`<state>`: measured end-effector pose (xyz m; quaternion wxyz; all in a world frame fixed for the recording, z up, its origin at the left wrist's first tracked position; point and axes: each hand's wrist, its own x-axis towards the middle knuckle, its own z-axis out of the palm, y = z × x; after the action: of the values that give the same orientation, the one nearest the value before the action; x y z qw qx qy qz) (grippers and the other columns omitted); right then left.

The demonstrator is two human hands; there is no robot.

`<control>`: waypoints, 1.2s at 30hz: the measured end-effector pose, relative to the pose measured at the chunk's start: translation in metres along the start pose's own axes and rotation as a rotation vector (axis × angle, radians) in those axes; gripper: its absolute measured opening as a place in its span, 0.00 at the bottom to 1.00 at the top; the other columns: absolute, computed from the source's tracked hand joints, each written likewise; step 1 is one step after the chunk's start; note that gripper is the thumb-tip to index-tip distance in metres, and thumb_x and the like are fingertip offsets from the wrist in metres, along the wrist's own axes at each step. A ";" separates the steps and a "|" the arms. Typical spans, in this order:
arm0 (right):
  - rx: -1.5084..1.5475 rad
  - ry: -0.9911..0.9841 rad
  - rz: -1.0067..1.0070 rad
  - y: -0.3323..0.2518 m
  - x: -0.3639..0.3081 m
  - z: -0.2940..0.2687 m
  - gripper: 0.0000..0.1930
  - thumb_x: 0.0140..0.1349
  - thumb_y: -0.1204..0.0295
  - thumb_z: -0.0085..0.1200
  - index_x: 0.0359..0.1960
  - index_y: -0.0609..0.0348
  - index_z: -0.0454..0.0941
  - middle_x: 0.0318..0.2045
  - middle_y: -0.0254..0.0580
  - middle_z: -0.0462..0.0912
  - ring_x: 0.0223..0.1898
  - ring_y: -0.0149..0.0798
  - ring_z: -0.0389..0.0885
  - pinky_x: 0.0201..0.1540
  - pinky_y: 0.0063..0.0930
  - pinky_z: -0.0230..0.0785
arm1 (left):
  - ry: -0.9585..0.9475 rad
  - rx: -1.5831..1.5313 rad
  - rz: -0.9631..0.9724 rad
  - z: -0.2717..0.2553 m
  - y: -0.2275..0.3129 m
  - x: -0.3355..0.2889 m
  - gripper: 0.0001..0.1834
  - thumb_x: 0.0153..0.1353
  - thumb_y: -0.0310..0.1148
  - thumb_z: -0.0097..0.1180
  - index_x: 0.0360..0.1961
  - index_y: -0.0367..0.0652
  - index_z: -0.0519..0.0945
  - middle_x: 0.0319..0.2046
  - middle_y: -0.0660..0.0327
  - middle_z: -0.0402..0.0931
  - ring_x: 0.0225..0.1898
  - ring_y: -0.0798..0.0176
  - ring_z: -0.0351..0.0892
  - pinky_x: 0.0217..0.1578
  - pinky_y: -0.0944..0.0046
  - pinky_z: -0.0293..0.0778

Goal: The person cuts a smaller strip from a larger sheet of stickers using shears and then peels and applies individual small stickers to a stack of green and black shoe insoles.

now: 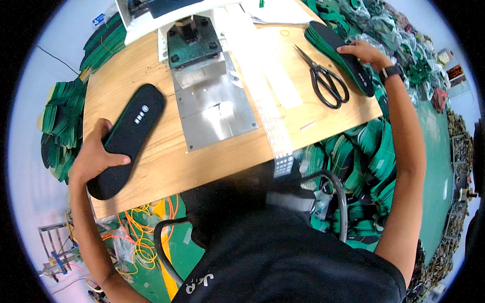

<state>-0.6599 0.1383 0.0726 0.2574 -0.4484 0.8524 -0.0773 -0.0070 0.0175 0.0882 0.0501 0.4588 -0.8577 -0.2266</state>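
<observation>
At the table's left side my left hand (93, 156) grips a black shoe insole (136, 121) by its near outer edge. The thumb lies across its top and the other fingers go round the side. A small white print marks the insole's far end. My right hand (368, 53) reaches to the far right corner and is closed on a stack of black and green insoles (326, 40), thumb on top. Its other fingers are partly hidden. Black-handled scissors (326, 83) lie just left of that stack, blades pointing away from me.
A press machine (194, 43) with a bare metal plate (214, 111) stands mid-table. Beside it a clear strip of white prints (273, 123) hangs over the front edge. Green insole bundles (65, 116) are piled at left, more under the right side. Orange and yellow hoses (144, 237) lie below.
</observation>
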 end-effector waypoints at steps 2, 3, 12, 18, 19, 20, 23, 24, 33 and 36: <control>0.001 0.000 0.005 -0.002 -0.011 0.006 0.46 0.42 0.36 0.63 0.49 0.68 0.70 0.41 0.46 0.75 0.41 0.40 0.74 0.43 0.31 0.67 | 0.053 0.152 0.003 -0.002 0.022 -0.004 0.43 0.33 0.38 0.72 0.51 0.34 0.66 0.40 0.46 0.73 0.44 0.52 0.74 0.48 0.59 0.68; 0.012 -0.017 -0.019 -0.003 -0.010 0.010 0.47 0.41 0.37 0.64 0.50 0.69 0.70 0.41 0.46 0.75 0.40 0.40 0.75 0.42 0.30 0.67 | 0.109 0.246 0.075 0.004 0.017 -0.009 0.44 0.34 0.37 0.72 0.54 0.34 0.65 0.43 0.44 0.73 0.46 0.49 0.74 0.49 0.58 0.68; -0.118 0.356 -0.240 -0.009 -0.002 0.004 0.34 0.41 0.51 0.70 0.34 0.78 0.77 0.30 0.54 0.82 0.30 0.45 0.81 0.33 0.36 0.72 | 0.152 0.209 -0.106 -0.001 0.008 -0.032 0.42 0.37 0.28 0.70 0.57 0.36 0.66 0.45 0.44 0.75 0.50 0.47 0.75 0.52 0.58 0.68; -0.156 0.451 -0.360 -0.023 -0.034 0.034 0.26 0.50 0.55 0.64 0.34 0.72 0.74 0.32 0.58 0.79 0.35 0.50 0.79 0.38 0.38 0.69 | 0.108 0.292 -0.016 0.010 0.029 -0.040 0.37 0.42 0.33 0.66 0.56 0.36 0.68 0.49 0.42 0.73 0.51 0.41 0.72 0.51 0.55 0.69; -0.042 0.471 -0.396 -0.032 -0.050 0.033 0.25 0.51 0.57 0.64 0.36 0.72 0.74 0.29 0.52 0.80 0.32 0.43 0.80 0.35 0.35 0.70 | 0.168 0.307 0.051 0.014 0.020 -0.045 0.36 0.43 0.33 0.66 0.56 0.37 0.68 0.50 0.42 0.73 0.52 0.42 0.72 0.52 0.55 0.69; 0.106 0.494 -0.437 -0.042 -0.070 0.029 0.27 0.50 0.57 0.65 0.40 0.72 0.75 0.30 0.44 0.81 0.28 0.35 0.80 0.31 0.29 0.71 | 0.223 0.325 0.124 0.016 0.015 -0.050 0.35 0.44 0.33 0.66 0.56 0.37 0.69 0.50 0.43 0.72 0.52 0.42 0.72 0.52 0.55 0.68; 0.711 0.347 -0.456 -0.102 -0.158 0.021 0.29 0.52 0.57 0.62 0.46 0.71 0.74 0.35 0.47 0.82 0.31 0.32 0.82 0.35 0.23 0.76 | 0.479 0.460 0.274 0.010 0.024 -0.075 0.32 0.41 0.28 0.65 0.52 0.40 0.72 0.46 0.52 0.74 0.48 0.46 0.72 0.51 0.54 0.67; 0.780 0.217 -0.609 -0.127 -0.190 0.021 0.28 0.55 0.55 0.58 0.46 0.71 0.74 0.39 0.51 0.82 0.33 0.36 0.84 0.37 0.26 0.78 | 0.565 0.536 0.355 0.005 0.028 -0.081 0.31 0.40 0.27 0.64 0.51 0.40 0.73 0.44 0.54 0.75 0.47 0.47 0.73 0.50 0.54 0.67; 0.951 -0.850 -0.997 -0.314 -0.226 0.152 0.32 0.57 0.58 0.60 0.59 0.65 0.66 0.51 0.43 0.76 0.52 0.33 0.73 0.55 0.26 0.66 | 0.902 0.514 0.799 0.028 0.059 -0.090 0.18 0.37 0.28 0.62 0.35 0.44 0.81 0.40 0.60 0.78 0.46 0.54 0.74 0.48 0.53 0.69; 0.991 -1.001 -1.001 -0.322 -0.222 0.183 0.39 0.57 0.57 0.60 0.65 0.66 0.57 0.57 0.46 0.70 0.57 0.33 0.68 0.57 0.27 0.65 | 0.997 0.444 0.731 0.043 0.040 -0.096 0.17 0.37 0.27 0.64 0.33 0.46 0.82 0.40 0.59 0.78 0.47 0.52 0.73 0.51 0.49 0.67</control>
<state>-0.2303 0.1465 0.1148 0.7042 -0.5885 0.2088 -0.3377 0.0049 0.1297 0.0787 0.4195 0.1874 -0.8587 0.2272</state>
